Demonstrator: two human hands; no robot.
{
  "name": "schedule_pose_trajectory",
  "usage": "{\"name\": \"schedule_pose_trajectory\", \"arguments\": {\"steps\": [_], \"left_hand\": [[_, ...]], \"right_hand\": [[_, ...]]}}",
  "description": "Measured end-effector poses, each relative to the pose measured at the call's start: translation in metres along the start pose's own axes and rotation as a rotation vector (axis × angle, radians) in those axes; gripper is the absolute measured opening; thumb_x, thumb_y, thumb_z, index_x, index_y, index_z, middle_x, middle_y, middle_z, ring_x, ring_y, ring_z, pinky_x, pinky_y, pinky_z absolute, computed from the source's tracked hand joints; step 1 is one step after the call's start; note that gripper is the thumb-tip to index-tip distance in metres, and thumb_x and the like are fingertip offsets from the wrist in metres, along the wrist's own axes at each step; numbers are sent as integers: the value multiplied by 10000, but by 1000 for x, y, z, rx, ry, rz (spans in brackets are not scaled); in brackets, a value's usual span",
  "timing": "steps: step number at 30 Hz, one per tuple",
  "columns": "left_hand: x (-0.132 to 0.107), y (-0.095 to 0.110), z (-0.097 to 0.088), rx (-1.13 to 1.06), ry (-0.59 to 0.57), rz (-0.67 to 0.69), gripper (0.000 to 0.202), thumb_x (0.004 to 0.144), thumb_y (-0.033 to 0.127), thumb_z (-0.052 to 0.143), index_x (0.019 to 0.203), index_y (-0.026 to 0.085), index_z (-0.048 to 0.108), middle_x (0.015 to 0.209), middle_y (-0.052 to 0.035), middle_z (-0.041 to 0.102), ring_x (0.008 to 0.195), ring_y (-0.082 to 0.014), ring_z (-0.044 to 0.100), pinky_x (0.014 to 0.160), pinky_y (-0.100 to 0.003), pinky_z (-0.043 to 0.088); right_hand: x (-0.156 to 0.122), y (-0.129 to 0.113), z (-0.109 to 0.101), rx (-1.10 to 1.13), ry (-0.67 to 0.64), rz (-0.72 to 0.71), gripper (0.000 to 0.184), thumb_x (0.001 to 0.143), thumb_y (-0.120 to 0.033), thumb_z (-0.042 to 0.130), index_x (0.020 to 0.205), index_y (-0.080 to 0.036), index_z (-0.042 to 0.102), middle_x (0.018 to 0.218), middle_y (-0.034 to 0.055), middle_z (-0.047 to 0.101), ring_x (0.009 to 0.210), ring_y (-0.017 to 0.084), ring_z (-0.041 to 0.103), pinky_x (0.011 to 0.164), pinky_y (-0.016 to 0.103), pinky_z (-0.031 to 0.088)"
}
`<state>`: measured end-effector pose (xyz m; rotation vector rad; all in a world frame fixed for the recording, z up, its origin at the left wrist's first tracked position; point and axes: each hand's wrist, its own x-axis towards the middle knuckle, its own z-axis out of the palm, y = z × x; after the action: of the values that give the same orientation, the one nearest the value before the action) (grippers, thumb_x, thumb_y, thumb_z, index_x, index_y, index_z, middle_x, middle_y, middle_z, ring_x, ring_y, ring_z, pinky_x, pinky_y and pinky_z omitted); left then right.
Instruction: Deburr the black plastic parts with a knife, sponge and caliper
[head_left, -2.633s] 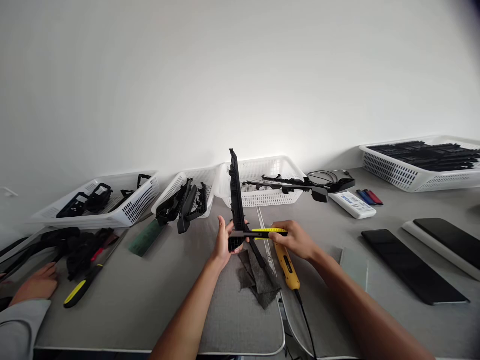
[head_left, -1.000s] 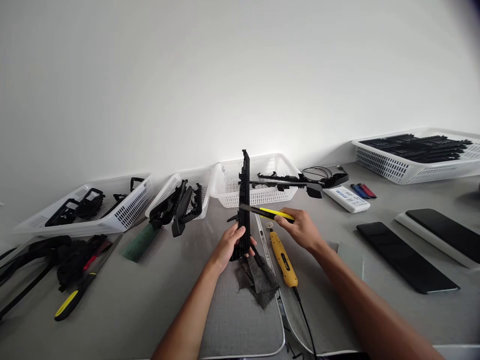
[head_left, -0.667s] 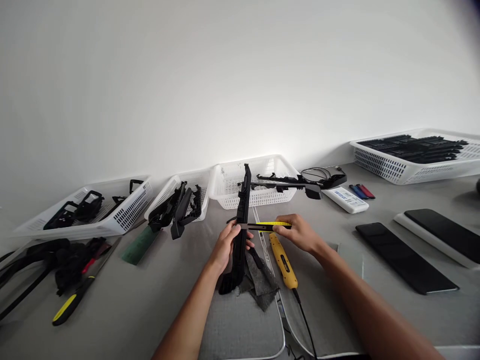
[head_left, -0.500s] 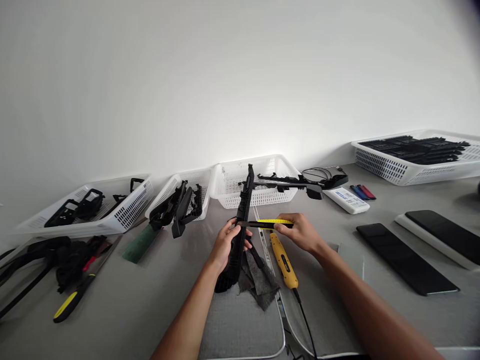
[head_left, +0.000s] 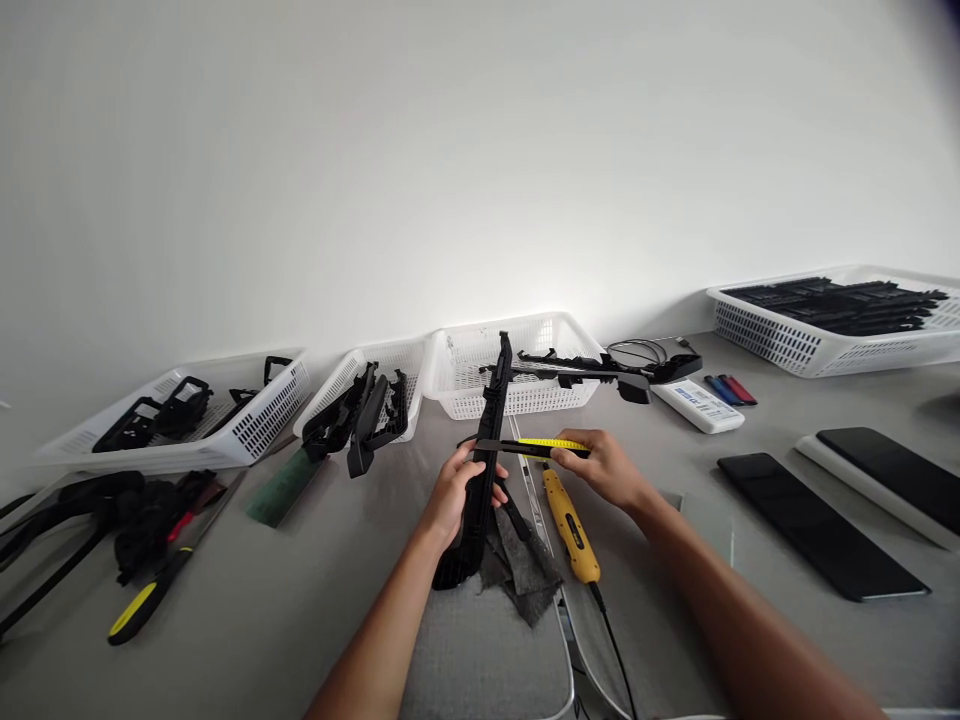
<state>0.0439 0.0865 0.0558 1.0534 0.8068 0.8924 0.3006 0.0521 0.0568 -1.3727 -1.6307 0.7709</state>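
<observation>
My left hand (head_left: 452,492) is wrapped round a long black plastic part (head_left: 484,470) that stands tilted, its lower end resting near a grey cloth (head_left: 521,565) on the grey mat (head_left: 480,650). My right hand (head_left: 604,468) grips a yellow and black utility knife (head_left: 536,446), held level, with its blade end against the black part just above my left fingers. A yellow corded tool (head_left: 570,525) lies on the table under my right hand.
Three white baskets (head_left: 247,425) (head_left: 409,360) (head_left: 577,345) with black parts line the wall, and a fourth (head_left: 795,345) stands far right. A yellow-handled screwdriver (head_left: 146,600) lies left. Black panels (head_left: 817,525) (head_left: 889,480), a white device (head_left: 697,405) and pens (head_left: 731,390) lie right.
The black part has dropped from upright to tilted, with its lower end now down by the cloth. The knife has come level against it. Another person's hand at far left is gone.
</observation>
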Motion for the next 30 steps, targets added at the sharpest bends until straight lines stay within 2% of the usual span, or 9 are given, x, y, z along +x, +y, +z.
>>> {"name": "schedule_pose_trajectory", "arguments": {"steps": [3,8,11,13,15,20,24,28,30], "left_hand": [[0,0,-1,-5,4,7,481,801,325,682,1245,169,584,856,-56,781,577,-184,715,556,-282,517],[-1,1,-1,-11,-15,25,533,787,280,670,1297,169,567,879,-56,784,609,-183,724,577,-279,528],[-1,1,-1,6,11,32,428,814,330,691,1195,164,585,879,-64,784,608,-187,728,577,-285,541],[0,0,-1,9,13,36,341,806,342,698,1077,169,585,890,-77,789,612,-197,739,586,-296,555],[0,-1,-1,-2,-11,39,329,778,322,699,1043,174,571,916,-84,795,617,-208,751,594,-307,567],[1,-1,-1,-26,-76,31,583,794,347,699,1317,160,524,950,-83,802,609,-204,744,579,-305,559],[5,-3,-4,-6,-80,41,642,788,409,718,1326,131,505,783,-44,765,519,-181,667,507,-286,504],[9,-4,-8,23,-43,75,673,774,391,742,1352,140,506,769,-9,737,486,-158,616,470,-279,466],[10,-4,-9,26,-20,94,658,772,385,739,1345,149,517,797,-9,738,493,-158,623,468,-280,463]], "right_hand": [[0,-2,0,-20,69,-4,427,932,-577,583,784,-183,653,699,6,562,671,168,470,613,291,337],[-1,-3,1,-26,58,10,434,917,-577,587,743,-183,645,656,-3,522,634,158,432,593,293,310],[-1,-4,0,-38,138,21,418,916,-566,589,786,-179,676,681,4,544,658,166,452,603,295,315],[-1,-3,-2,-17,114,30,409,912,-562,592,766,-185,657,668,-4,523,644,161,439,590,292,301],[0,-1,-4,10,67,30,401,897,-554,606,721,-193,614,646,-15,492,626,152,416,575,288,285],[1,3,-8,49,6,5,363,872,-518,616,715,-191,623,648,-19,491,637,150,415,584,286,298],[0,2,-7,71,-66,-14,327,882,-470,593,735,-184,657,677,-9,537,663,157,455,611,286,334],[-1,-2,-6,-17,83,1,327,878,-480,615,724,-192,634,638,-17,512,612,146,417,563,283,287],[-2,-4,-6,-26,103,0,333,881,-488,610,734,-191,642,633,-16,514,600,145,414,554,282,281]]}}
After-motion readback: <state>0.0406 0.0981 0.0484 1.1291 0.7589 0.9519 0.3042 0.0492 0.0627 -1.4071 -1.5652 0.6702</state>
